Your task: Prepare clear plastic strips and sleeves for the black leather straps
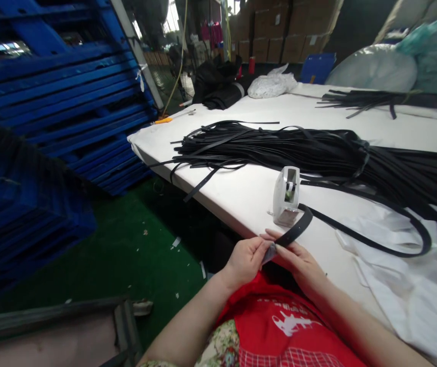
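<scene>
Desk: Who is in the picture, and what is in hand?

Photographer: A worker in a red apron (275, 306) holds one end of a black strap (296, 232) at the near edge of a white-topped table (249, 191). The left hand (246, 259) pinches a small grey piece (269, 252) at the strap's tip, thumb against fingers.

Desk: And the right hand (299, 261)?

Photographer: It grasps the strap just beside the left, thumb on the near side, fingers behind. The strap curves up past a white boxy device (278, 196), then runs across the tabletop and bends into a wide loop at right.

Desk: What lies around them?

Photographer: A thick bundle of black straps (264, 145) stretches across the table beyond the device, a second bundle (405, 98) farther back. White sheets (386, 275) spread at right, partly under the loop. A clear plastic bag (272, 85) sits at the far edge, while blue pallets (73, 97) stand stacked at left above a green floor (127, 239) dotted with scraps.
</scene>
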`<action>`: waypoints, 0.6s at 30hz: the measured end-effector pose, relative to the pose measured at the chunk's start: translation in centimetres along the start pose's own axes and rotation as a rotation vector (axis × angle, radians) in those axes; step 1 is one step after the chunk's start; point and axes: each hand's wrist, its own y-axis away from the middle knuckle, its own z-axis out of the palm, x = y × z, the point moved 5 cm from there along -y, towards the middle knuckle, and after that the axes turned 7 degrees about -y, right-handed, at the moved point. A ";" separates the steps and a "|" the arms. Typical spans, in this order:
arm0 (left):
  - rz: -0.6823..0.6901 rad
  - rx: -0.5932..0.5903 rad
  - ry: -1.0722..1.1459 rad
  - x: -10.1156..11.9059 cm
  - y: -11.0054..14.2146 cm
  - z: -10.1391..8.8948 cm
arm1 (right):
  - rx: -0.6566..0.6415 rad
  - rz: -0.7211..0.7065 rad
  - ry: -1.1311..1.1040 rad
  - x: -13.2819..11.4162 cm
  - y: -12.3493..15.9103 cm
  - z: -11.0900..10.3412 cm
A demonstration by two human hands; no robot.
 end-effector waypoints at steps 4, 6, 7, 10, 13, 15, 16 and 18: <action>-0.036 -0.002 -0.062 -0.1 0.1 0.0 | 0.129 -0.175 -0.196 -3.3 -1.2 -1.6; -0.074 -0.003 0.006 0.0 -0.2 0.0 | 0.131 -0.189 -0.081 -3.5 -1.3 -1.1; -0.066 0.022 0.020 0.2 -0.4 0.0 | 0.096 -0.151 0.000 -3.1 -1.2 -0.3; 0.028 0.126 -0.054 1.2 -0.8 -0.5 | -0.021 -0.017 0.091 -1.9 -1.4 1.1; 0.040 0.142 -0.143 1.1 -0.7 -0.9 | 0.134 -0.126 -0.123 -4.3 -2.5 -1.3; -0.004 0.117 -0.120 0.4 -0.6 -0.8 | 0.296 -0.265 -0.211 -6.2 -2.9 -3.6; -0.026 0.108 -0.085 0.1 -0.6 -0.6 | 0.320 -0.289 -0.188 -6.7 -2.8 -4.1; -0.058 0.117 0.007 -0.3 -0.8 -0.3 | 0.256 -0.234 -0.043 -6.3 -2.4 -3.2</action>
